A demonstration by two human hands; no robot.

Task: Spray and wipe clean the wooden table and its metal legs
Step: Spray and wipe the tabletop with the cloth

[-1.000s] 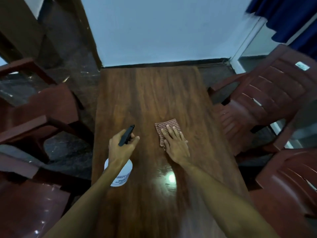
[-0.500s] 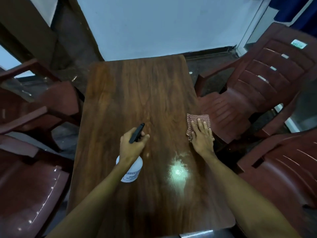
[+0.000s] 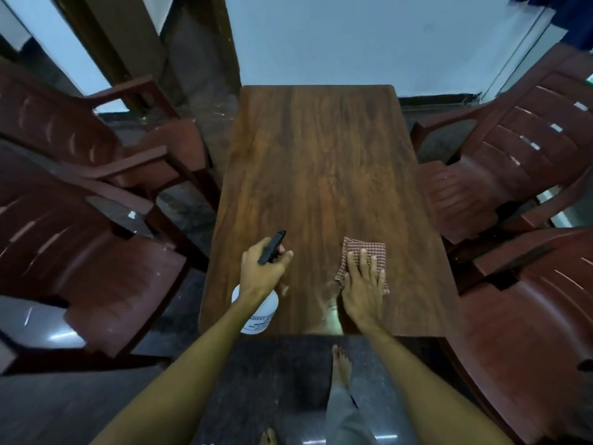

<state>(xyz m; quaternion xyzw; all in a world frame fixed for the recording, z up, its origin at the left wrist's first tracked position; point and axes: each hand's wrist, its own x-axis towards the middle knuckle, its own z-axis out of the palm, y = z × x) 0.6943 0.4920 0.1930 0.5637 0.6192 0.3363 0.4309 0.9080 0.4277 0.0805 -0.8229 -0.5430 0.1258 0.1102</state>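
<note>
Left hand (image 3: 261, 273): grips spray bottle (image 3: 256, 311), near bench (image 3: 321, 155) front-left corner.
Right hand (image 3: 362, 285): flat, pressing cloth (image 3: 364, 248), near front edge.
Technique: overlapping strokes, firm pressure, reach the edges.

Maroon plastic chairs both sides: L far chair (image 3: 106, 146), L near chair (image 3: 96, 252), R far chair (image 3: 513, 162), R near chair (image 3: 529, 332); pale wall (image 3: 353, 43) behind, dark floor (image 3: 272, 374), blue curtain (image 3: 577, 17) top R.

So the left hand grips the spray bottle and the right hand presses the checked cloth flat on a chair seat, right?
The surface is wrong. The head view shows the right hand pressing the checked cloth flat on the wooden table. The left hand does grip the spray bottle.
</note>
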